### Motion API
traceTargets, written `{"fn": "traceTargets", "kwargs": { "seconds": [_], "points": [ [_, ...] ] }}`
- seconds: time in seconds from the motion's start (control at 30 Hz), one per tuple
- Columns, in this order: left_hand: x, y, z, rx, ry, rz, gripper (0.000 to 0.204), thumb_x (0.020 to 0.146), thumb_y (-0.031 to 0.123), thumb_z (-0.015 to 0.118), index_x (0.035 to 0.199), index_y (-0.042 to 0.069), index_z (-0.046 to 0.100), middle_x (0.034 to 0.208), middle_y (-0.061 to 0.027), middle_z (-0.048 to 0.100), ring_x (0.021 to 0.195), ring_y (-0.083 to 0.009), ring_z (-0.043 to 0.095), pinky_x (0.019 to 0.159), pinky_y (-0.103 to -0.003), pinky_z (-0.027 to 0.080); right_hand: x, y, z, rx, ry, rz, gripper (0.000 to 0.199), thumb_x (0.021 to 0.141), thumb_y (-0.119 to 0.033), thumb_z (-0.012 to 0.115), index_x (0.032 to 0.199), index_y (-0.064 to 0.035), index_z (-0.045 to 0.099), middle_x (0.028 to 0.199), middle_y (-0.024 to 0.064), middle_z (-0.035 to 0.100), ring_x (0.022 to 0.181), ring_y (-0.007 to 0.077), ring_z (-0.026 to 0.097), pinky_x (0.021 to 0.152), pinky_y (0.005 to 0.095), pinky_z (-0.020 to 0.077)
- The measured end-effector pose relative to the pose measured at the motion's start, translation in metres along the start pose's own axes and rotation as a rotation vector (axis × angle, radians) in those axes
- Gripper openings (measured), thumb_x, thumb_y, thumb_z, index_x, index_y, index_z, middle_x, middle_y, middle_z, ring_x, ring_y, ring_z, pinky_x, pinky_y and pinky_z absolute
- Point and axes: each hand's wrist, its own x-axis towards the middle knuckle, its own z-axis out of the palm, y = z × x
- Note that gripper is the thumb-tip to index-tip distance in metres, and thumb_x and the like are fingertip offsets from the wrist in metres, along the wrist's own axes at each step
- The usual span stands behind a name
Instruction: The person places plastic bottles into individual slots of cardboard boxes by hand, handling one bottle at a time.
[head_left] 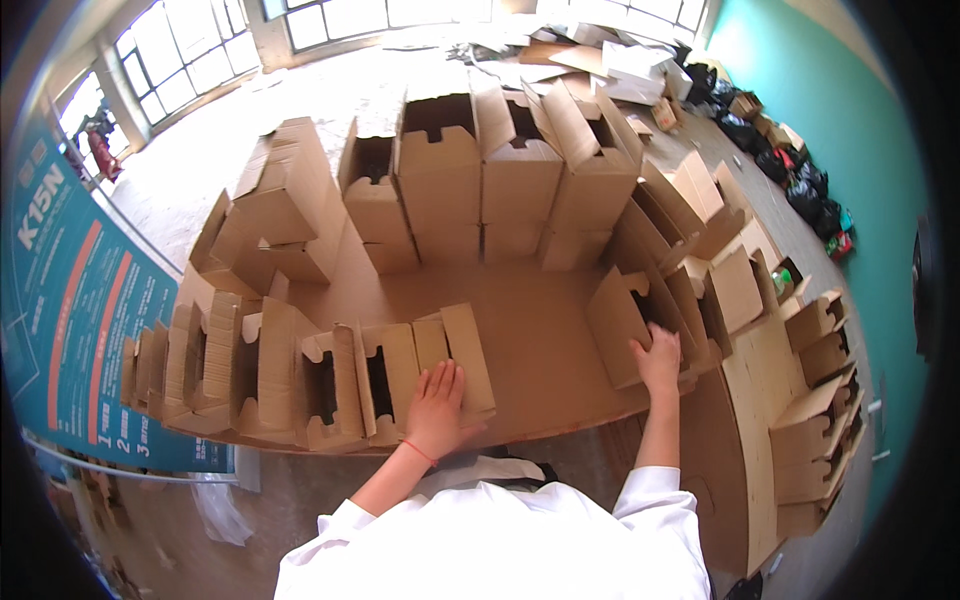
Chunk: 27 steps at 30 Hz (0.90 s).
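My left hand (437,408), with a red string at the wrist, lies with its fingers stretched out against a small brown cardboard box (468,350) at the end of the near-left row. On the right, my right hand (659,357) grips the near edge of another open-topped cardboard box (617,325), its fingers partly hidden inside. Both boxes stand on a cardboard-covered table (535,340), and a bare stretch of it lies between my hands.
Tall open cardboard boxes (437,185) line the table's far side. More boxes (268,360) fill the near left, and others (812,440) stand at the right beyond a wooden board (760,400). A blue-green banner (75,300) stands left. Black bags (805,195) line the wall.
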Motion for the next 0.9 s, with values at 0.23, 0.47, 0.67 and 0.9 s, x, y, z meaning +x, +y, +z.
{"fn": "traceTargets", "kwargs": {
  "seconds": [0.23, 0.47, 0.67, 0.9],
  "points": [
    [-0.001, 0.003, -0.008, -0.027, -0.012, -0.017, 0.103, 0.074, 0.063, 0.066, 0.145, -0.001, 0.029, 0.153, -0.0179, 0.028, 0.144, -0.0284, 0.022, 0.117, -0.045, 0.013, -0.019, -0.049, -0.002, 0.432, -0.260, -0.059, 0.023, 0.085, -0.014, 0.061, 0.097, 0.0051, 0.064, 0.085, 0.0224, 0.067, 0.082, 0.0326, 0.067, 0.072, 0.0379, 0.0493],
    [0.000, 0.003, -0.012, -0.029, -0.040, -0.029, 0.104, 0.073, 0.063, 0.067, 0.144, -0.002, 0.030, 0.152, -0.0185, 0.029, 0.143, -0.0289, 0.024, 0.117, -0.046, 0.015, -0.049, -0.138, 0.013, 0.210, -0.398, -0.304, 0.031, 0.089, -0.021, 0.050, 0.099, 0.0038, 0.064, 0.094, 0.0236, 0.063, 0.093, 0.0418, 0.060, 0.080, 0.0477, 0.0489],
    [-0.001, 0.002, -0.009, -0.169, 0.074, -0.005, 0.092, 0.078, 0.056, 0.066, 0.140, -0.005, 0.036, 0.149, -0.0206, 0.033, 0.142, -0.0292, 0.028, 0.117, -0.046, 0.014, -0.083, -0.175, 0.007, 0.389, -0.402, -0.444, 0.033, 0.090, -0.025, 0.054, 0.109, 0.0023, 0.061, 0.102, 0.0185, 0.063, 0.096, 0.0380, 0.060, 0.084, 0.0454, 0.0487],
    [0.030, 0.034, -0.019, -0.516, 0.230, -0.146, 0.066, 0.090, 0.045, 0.055, 0.134, -0.003, 0.046, 0.148, -0.0260, 0.032, 0.139, -0.0446, 0.025, 0.115, -0.051, 0.017, -0.093, -0.167, 0.030, 0.291, -0.251, -0.669, 0.035, 0.085, -0.007, 0.056, 0.120, -0.0018, 0.059, 0.111, 0.0162, 0.062, 0.107, 0.0325, 0.055, 0.098, 0.0411, 0.0420]
  ]
}}
